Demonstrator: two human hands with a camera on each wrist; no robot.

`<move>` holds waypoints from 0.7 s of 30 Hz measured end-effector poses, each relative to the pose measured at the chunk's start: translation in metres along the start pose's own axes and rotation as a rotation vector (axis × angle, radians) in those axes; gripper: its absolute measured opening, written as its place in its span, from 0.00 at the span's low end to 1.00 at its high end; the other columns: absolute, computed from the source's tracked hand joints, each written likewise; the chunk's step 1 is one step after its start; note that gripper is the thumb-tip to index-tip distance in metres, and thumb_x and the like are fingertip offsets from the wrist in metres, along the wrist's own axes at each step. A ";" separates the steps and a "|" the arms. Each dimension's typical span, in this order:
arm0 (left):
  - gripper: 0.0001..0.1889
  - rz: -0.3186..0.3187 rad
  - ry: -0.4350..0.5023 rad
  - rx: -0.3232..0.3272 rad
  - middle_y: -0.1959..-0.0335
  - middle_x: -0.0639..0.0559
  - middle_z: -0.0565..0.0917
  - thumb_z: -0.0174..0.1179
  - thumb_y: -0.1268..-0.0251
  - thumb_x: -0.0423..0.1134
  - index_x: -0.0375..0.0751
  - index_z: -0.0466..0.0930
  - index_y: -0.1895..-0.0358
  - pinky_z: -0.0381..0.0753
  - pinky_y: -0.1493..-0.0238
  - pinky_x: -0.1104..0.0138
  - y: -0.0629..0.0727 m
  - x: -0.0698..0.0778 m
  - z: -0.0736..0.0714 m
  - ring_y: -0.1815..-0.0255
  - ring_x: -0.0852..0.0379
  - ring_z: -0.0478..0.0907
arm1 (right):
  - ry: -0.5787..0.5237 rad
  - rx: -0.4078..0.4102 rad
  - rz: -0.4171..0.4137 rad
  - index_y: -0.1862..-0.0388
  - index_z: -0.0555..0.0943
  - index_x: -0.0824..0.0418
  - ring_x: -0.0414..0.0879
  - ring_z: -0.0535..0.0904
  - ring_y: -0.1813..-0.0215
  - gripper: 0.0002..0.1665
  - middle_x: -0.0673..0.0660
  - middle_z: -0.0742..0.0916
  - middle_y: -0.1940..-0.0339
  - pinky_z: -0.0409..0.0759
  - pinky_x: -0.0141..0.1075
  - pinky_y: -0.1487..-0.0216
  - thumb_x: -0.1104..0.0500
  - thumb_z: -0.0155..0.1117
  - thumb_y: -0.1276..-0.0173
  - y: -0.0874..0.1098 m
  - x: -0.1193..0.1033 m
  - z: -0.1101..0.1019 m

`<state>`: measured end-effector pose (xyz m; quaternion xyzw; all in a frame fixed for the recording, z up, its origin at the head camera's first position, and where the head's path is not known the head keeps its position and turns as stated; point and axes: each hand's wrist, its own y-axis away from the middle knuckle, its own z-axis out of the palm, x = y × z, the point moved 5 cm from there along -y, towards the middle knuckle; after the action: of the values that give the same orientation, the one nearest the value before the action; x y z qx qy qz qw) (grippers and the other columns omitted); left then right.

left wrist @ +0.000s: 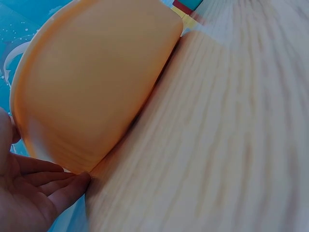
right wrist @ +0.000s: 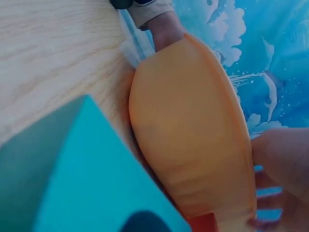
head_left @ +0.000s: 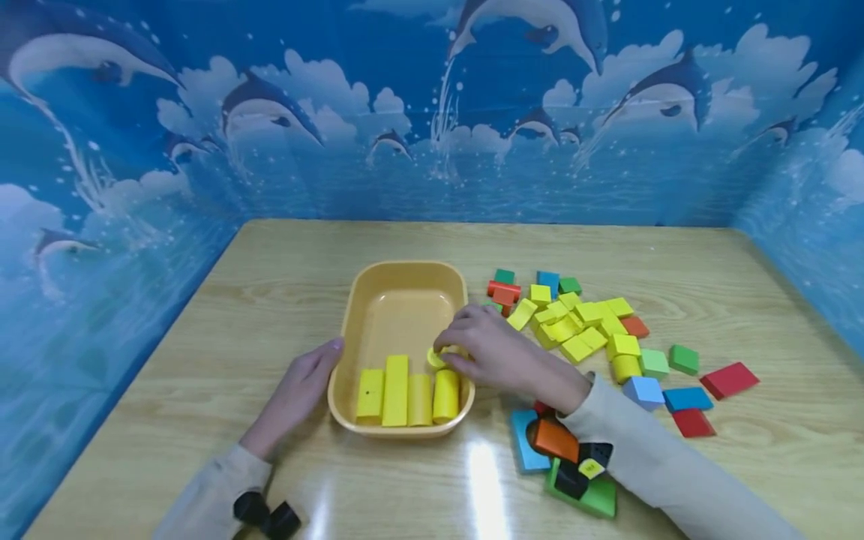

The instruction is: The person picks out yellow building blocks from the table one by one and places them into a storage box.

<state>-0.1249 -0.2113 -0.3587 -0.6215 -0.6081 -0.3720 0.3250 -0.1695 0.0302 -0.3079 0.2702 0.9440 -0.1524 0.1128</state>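
An orange-yellow plastic tray (head_left: 398,300) sits on the table. Along its near end, several yellow wooden blocks (head_left: 396,390) stand side by side, some rectangular and some cylindrical. My left hand (head_left: 305,379) holds the tray's left side, thumb at the rim; in the left wrist view its fingers (left wrist: 65,191) lie against the outer wall. Reaching over the right rim, my right hand (head_left: 489,349) pinches a yellow cylinder block (head_left: 434,360) inside the tray, above the row. That block is partly hidden by the fingers. In the right wrist view, the tray wall hides what the right hand (right wrist: 285,169) holds.
Right of the tray lies a pile of yellow blocks (head_left: 563,326), with red, green and blue ones around it. Under the right forearm are a blue block (head_left: 528,442), an orange block (head_left: 556,440) and a green block (head_left: 597,496). A dolphin-print backdrop (head_left: 432,150) borders the table.
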 end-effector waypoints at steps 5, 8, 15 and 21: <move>0.31 -0.001 -0.004 0.005 0.33 0.32 0.68 0.35 0.20 0.53 0.27 0.63 0.32 0.60 0.30 0.47 -0.001 0.000 0.000 0.31 0.37 0.63 | -0.012 -0.057 0.026 0.56 0.86 0.56 0.50 0.76 0.49 0.08 0.49 0.87 0.59 0.74 0.47 0.47 0.60 0.64 0.32 0.001 -0.002 0.003; 0.31 0.000 -0.006 0.004 0.33 0.32 0.68 0.35 0.20 0.53 0.27 0.63 0.32 0.60 0.30 0.47 -0.001 0.000 0.000 0.31 0.38 0.63 | -0.040 -0.086 0.033 0.56 0.86 0.55 0.50 0.75 0.48 0.08 0.48 0.87 0.59 0.73 0.48 0.45 0.60 0.63 0.31 0.001 -0.003 0.005; 0.31 0.000 -0.008 0.000 0.33 0.32 0.67 0.35 0.20 0.52 0.27 0.63 0.32 0.59 0.29 0.48 0.000 0.002 0.000 0.30 0.38 0.62 | -0.077 -0.103 0.035 0.56 0.86 0.54 0.49 0.74 0.46 0.09 0.47 0.87 0.58 0.72 0.47 0.43 0.60 0.60 0.30 0.005 -0.005 0.007; 0.32 -0.011 -0.030 -0.007 0.32 0.32 0.66 0.34 0.20 0.53 0.26 0.61 0.32 0.58 0.29 0.47 0.001 0.002 -0.001 0.30 0.37 0.61 | -0.074 -0.134 0.059 0.53 0.86 0.53 0.50 0.73 0.41 0.11 0.46 0.87 0.55 0.69 0.48 0.39 0.60 0.60 0.30 0.007 -0.007 0.008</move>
<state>-0.1243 -0.2107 -0.3563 -0.6249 -0.6149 -0.3664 0.3116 -0.1586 0.0293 -0.3151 0.2838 0.9389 -0.0953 0.1696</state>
